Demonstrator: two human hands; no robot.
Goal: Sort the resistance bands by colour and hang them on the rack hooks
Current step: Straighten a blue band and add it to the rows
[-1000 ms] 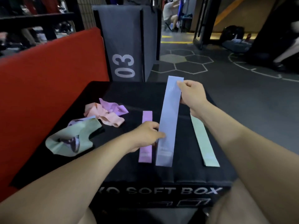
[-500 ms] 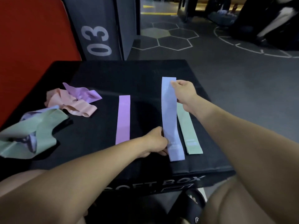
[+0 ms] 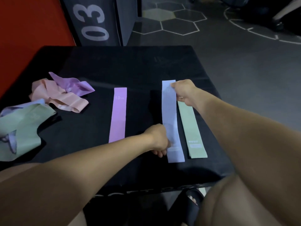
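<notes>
Now that the blue band (image 3: 171, 121) is coming down beside the green band (image 3: 191, 129) on the black box (image 3: 146, 66), both hands' fingers are pinching its ends flat, sorting continuing, hanging not yet begun.

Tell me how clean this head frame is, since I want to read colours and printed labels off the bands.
Head view: dim lighting, yet the blue band, pink band and green band separate clearly; the print on them is too soft to read reliably; wide-angle bending shows in the black box edges; motion smear softens the left hand; no glare.
</notes>
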